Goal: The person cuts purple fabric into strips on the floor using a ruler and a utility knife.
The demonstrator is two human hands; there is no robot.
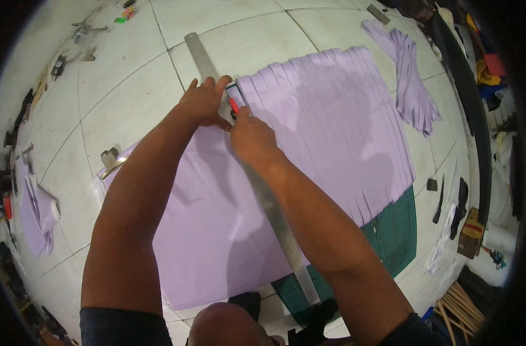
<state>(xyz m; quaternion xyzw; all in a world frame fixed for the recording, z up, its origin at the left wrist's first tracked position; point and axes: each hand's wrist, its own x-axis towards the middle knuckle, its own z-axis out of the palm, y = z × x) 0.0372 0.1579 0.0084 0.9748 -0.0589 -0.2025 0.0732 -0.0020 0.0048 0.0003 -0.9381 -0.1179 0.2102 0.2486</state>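
A long metal ruler [267,202] lies slantwise over layered lilac fabric [217,230] on the floor. Near the ruler's far end, my left hand [207,105] presses down with its fingers spread. My right hand [254,138] is closed around a red-handled cutter knife [234,106], held against the ruler's right edge at the fabric's far side. Its blade is hidden. To the right of the ruler the cloth is slit into many narrow strips [332,127]. A green cutting mat [398,230] shows from underneath. One metal bulldog clip [112,162] grips the fabric's left edge.
Loose lilac strips [410,81] lie at the far right on white floor tiles [119,86]. A folded lilac piece [37,213] rests at the left. Along the right stand a small brown box [471,233] and some wooden sticks [460,308]. Small tools line the left wall.
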